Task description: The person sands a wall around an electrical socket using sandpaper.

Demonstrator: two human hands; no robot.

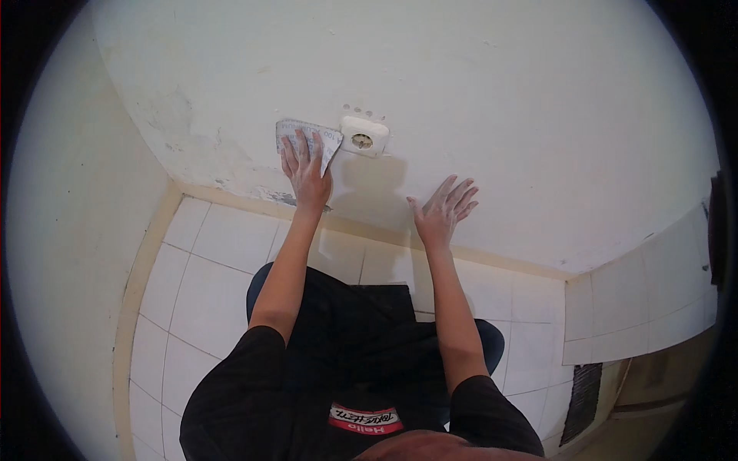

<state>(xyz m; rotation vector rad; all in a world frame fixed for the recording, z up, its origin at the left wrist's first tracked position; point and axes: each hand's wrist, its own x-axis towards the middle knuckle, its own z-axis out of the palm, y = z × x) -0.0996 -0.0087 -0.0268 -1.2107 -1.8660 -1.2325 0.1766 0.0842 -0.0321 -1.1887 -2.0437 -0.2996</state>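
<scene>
My left hand (310, 176) presses a sheet of sandpaper (332, 143) flat to the white plastered wall (519, 121), fingers spread over its printed backing. One edge of the sheet reaches the white wall socket (363, 137), which is just to its right. Lower and farther right, my right hand (443, 213) holds nothing; its fingers are apart and it appears to rest on the wall. Pale dust coats the fingers of both hands. What lies beneath the sandpaper is hidden.
Flaking, grey patches (282, 197) mark the wall's lower left. A cream skirting strip (369, 229) meets the white floor tiles (222, 279). A side wall (69, 230) rises at left, a tiled ledge (617, 299) at right. A dark ribbed mat (581, 403) lies lower right.
</scene>
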